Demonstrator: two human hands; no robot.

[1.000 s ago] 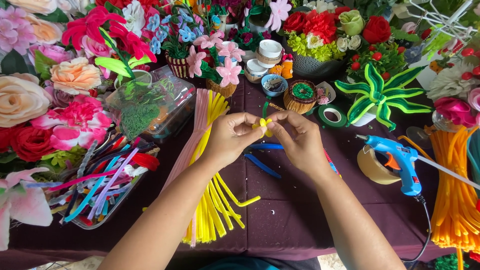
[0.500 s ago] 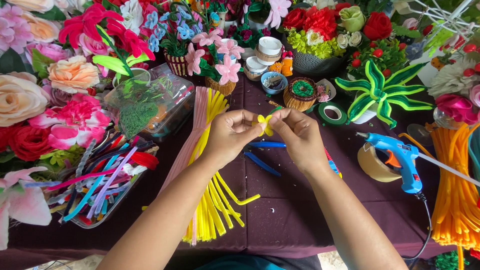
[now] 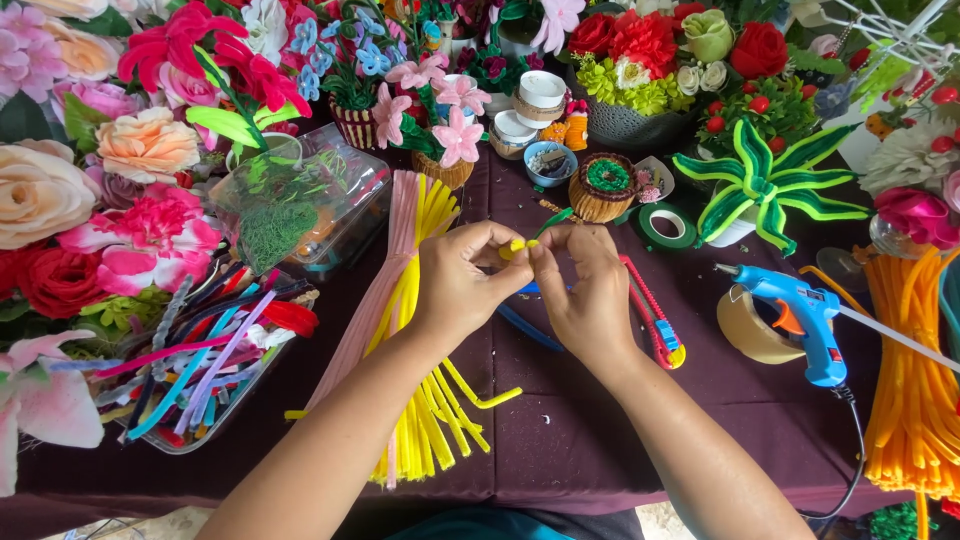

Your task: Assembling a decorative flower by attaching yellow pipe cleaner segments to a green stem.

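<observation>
1. Forearms are being held out over the dark cloth (image 3: pixel 560 440), converging above the middle of the table.
2. A fan of yellow stems (image 3: pixel 430 400), with pink stems (image 3: pixel 375 290) just beside it, is lying under the left forearm; one loose yellow stem is lying bent at its edge.
3. A small yellow piece (image 3: pixel 516 247) is being pinched by the left hand (image 3: pixel 465 285), thumb and forefinger pressed together on it, the other fingers curled.
4. The same piece is being gripped from the other side by the right hand (image 3: pixel 585 295), fingertips closed on it; both hands are touching at the tips. Whether the green stub (image 3: pixel 555 218) rising past the fingers is being held is not clear.
5. The step in hand is judged to be the bending or twisting of the yellow piece into shape; the next move is likely calling for a firm pinch on one end while the other end is being turned, so that the piece is not slipping.
6. A red cutter (image 3: pixel 655 320) and blue stems (image 3: pixel 525 325) are lying just beyond the right hand.
7. A blue glue gun (image 3: pixel 800 315) is resting against a tape roll (image 3: pixel 750 325) to the right, near orange stems (image 3: pixel 915 380).
8. A clear tray (image 3: pixel 190 370) of mixed stems is sitting to the left.
9. Flowers (image 3: pixel 640 50) and small pots are being kept at the far edge.
</observation>
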